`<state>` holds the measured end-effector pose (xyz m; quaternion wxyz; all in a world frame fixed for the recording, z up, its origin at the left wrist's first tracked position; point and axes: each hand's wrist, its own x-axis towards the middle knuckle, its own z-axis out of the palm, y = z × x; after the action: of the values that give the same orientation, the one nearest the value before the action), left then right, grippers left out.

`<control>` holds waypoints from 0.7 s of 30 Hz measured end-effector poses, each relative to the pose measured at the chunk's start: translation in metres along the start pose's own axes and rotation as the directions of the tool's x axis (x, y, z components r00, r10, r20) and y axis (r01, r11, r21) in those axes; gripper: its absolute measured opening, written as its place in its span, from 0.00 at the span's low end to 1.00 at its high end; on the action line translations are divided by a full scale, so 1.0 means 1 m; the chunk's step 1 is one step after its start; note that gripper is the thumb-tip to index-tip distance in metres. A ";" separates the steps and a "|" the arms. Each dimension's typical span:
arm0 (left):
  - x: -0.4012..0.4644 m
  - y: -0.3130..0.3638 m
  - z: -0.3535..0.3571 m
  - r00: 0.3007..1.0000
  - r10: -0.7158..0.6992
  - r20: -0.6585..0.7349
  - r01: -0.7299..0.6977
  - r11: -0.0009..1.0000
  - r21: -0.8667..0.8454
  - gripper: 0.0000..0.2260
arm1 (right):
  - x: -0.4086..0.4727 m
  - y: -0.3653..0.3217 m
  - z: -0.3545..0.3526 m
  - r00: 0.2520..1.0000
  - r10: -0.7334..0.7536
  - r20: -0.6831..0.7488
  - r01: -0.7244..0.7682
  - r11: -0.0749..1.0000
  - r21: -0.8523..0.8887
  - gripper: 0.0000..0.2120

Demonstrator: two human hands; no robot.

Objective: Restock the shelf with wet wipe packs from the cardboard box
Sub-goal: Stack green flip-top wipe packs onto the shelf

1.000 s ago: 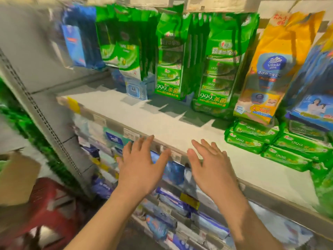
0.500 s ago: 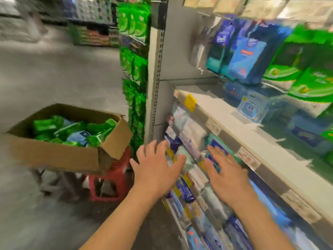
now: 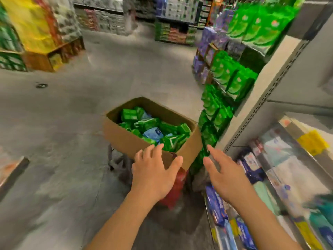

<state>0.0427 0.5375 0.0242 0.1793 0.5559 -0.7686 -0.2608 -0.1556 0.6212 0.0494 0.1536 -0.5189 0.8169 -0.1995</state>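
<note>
Green wet wipe packs (image 3: 144, 123) piled loose inside an open cardboard box (image 3: 124, 139), one light blue pack (image 3: 153, 133) among them near the middle. Box perched on a red stool (image 3: 175, 188), just left of the shelf upright (image 3: 259, 112), out on the grey concrete floor (image 3: 72, 141).

Left hand (image 3: 153, 172) in front of the box's near wall, palm down, fingers straight and spread, holding nothing; fingertips overlapping the box's near rim, contact impossible to judge. Right hand (image 3: 223, 175) beside it, fingers likewise straight and relaxed, holding nothing, between the box's near corner and the shelf (image 3: 295, 159).

On the right, shelf levels with blurred blue and pale packs (image 3: 216, 204) lying flat, yellow tag (image 3: 313, 141) on a shelf edge. Hanging green bags (image 3: 227, 80) along the shelf's end, just right of the box. Farther off, stacked goods on wooden pallets (image 3: 45, 58) at left and more stocked racks (image 3: 173, 31) across the aisle, all blurred.
</note>
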 end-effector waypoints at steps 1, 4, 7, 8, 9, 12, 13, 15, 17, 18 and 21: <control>0.006 -0.008 -0.004 1.000 -0.014 -0.021 0.014 1.000 -0.017 0.45 | 0.010 -0.007 0.004 1.000 0.002 0.027 -0.003 1.000 0.009 0.31; 0.023 -0.024 -0.013 0.998 -0.053 -0.041 0.051 0.997 -0.052 0.45 | 0.041 -0.021 0.021 0.998 -0.031 0.046 0.029 0.999 0.045 0.44; 0.043 -0.035 -0.022 0.994 -0.100 -0.039 0.098 0.993 -0.062 0.45 | 0.076 -0.032 0.036 0.996 -0.056 0.067 0.051 0.997 0.065 0.49; 0.051 -0.038 -0.025 0.993 -0.115 -0.036 0.112 0.992 -0.064 0.44 | 0.088 -0.036 0.040 0.995 -0.061 0.076 0.055 0.995 0.085 0.50; 0.060 -0.040 -0.028 0.991 -0.130 -0.033 0.128 0.989 -0.067 0.43 | 0.099 -0.040 0.044 0.994 -0.068 0.086 0.059 0.992 0.109 0.49; 0.092 -0.044 -0.037 0.985 -0.162 -0.060 0.158 0.985 -0.067 0.44 | 0.136 -0.052 0.050 0.989 -0.092 0.114 0.071 0.982 0.175 0.45; 0.105 -0.045 -0.039 0.983 -0.169 -0.073 0.165 0.984 -0.064 0.44 | 0.149 -0.056 0.051 0.986 -0.107 0.126 0.080 0.977 0.199 0.44; 0.133 -0.046 -0.045 0.978 -0.188 -0.095 0.184 0.982 -0.053 0.44 | 0.176 -0.063 0.049 0.979 -0.144 0.143 0.106 0.965 0.240 0.40; 0.161 -0.043 -0.052 0.970 -0.223 -0.098 0.218 0.974 -0.060 0.40 | 0.205 -0.065 0.048 0.973 -0.172 0.157 0.125 0.954 0.271 0.32; 0.175 -0.042 -0.054 0.965 -0.240 -0.106 0.234 0.970 -0.063 0.37 | 0.220 -0.065 0.047 0.970 -0.185 0.158 0.134 0.949 0.285 0.29; 0.213 -0.035 -0.061 0.951 -0.270 -0.148 0.263 0.963 -0.064 0.32 | 0.266 -0.064 0.046 0.963 -0.215 0.164 0.160 0.941 0.298 0.27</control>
<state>0.0363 0.3142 0.0488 0.2140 0.6692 -0.6642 -0.2553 -0.1944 0.3478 0.0281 0.2851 -0.5843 0.7078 -0.2762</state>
